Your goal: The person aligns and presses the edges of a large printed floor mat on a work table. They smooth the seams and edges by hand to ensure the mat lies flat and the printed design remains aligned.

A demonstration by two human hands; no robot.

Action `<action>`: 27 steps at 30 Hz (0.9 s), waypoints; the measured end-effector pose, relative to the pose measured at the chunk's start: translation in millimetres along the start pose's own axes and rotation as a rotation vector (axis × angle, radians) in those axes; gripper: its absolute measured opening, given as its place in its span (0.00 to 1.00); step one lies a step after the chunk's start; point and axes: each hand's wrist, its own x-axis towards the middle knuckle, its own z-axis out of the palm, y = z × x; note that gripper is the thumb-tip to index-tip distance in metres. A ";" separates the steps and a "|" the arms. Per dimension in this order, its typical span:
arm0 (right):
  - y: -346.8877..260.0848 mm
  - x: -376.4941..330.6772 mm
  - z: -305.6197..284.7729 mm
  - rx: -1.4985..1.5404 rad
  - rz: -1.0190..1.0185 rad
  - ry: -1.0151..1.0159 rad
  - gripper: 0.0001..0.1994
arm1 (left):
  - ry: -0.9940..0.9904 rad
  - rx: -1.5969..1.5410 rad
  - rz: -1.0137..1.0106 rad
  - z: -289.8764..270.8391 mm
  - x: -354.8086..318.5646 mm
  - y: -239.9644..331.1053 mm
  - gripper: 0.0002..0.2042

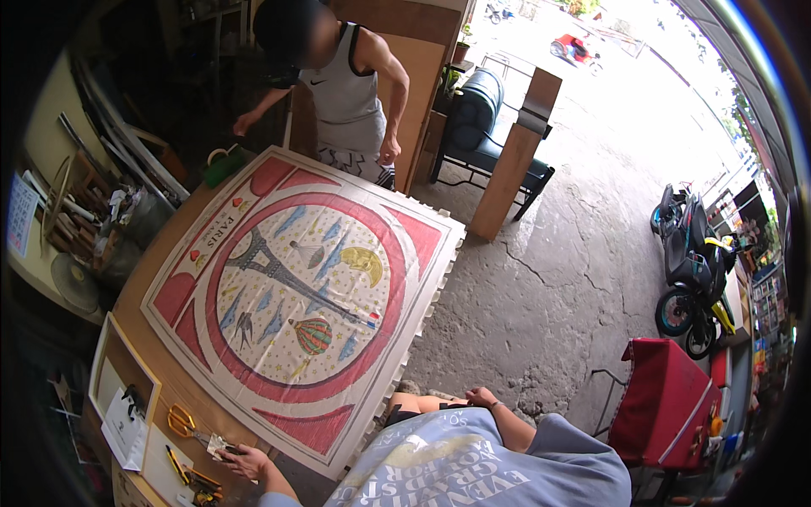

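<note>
My left hand (pixel 245 463) is at the lower left of the work table, its fingers curled at a small pale packet-like piece (pixel 218 445) with dark bits on it. Beside that piece lie orange-handled scissors (pixel 180 420), blades toward my hand. My right hand (pixel 483 395) rests by my leg, fingers curled in, with nothing visible in it. A large printed cloth (pixel 279 390) covers most of the table; it shows a tower, a balloon and a moon inside a red ring. Its fringed right edge hangs over the table side nearest me.
Yellow-and-black hand tools (pixel 203 486) and a framed panel (pixel 156 384) lie on the table's left part. Green tape (pixel 221 165) sits at its far corner. Another person (pixel 351 101) stands at the far side. A dark padded chair (pixel 490 135), a motorcycle (pixel 688 262) and a red-covered item (pixel 663 406) stand rightward.
</note>
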 end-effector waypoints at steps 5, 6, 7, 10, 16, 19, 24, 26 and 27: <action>-1.6 10.7 4.8 -0.054 0.056 0.031 0.23 | 0.000 -0.021 0.002 8.7 1.3 -1.1 0.34; -1.9 12.4 5.7 -0.075 -0.012 0.031 0.23 | -0.001 -0.022 0.004 10.6 1.7 -1.0 0.34; -2.6 14.0 6.3 -0.099 -0.012 0.028 0.23 | -0.040 0.007 -0.016 12.3 2.1 -1.2 0.34; -4.1 15.8 7.4 -0.090 -0.016 0.014 0.23 | -0.012 -0.058 0.002 15.0 2.4 -1.1 0.34; -4.6 11.4 9.8 -0.056 -0.037 0.019 0.22 | -0.012 -0.051 -0.009 10.0 4.0 -3.8 0.34; -3.7 8.5 8.9 -0.046 -0.033 0.019 0.22 | -0.030 -0.013 -0.008 6.1 5.0 -4.1 0.34; 0.1 5.6 3.3 -0.030 -0.027 0.031 0.22 | -0.012 -0.021 0.006 2.6 -0.1 -0.2 0.34; 2.8 4.8 2.0 -0.025 0.031 0.019 0.22 | -0.008 -0.022 0.012 1.8 -1.9 0.9 0.34; 4.2 4.6 1.8 -0.021 -0.022 0.028 0.22 | -0.015 -0.019 0.014 1.5 -2.4 1.4 0.34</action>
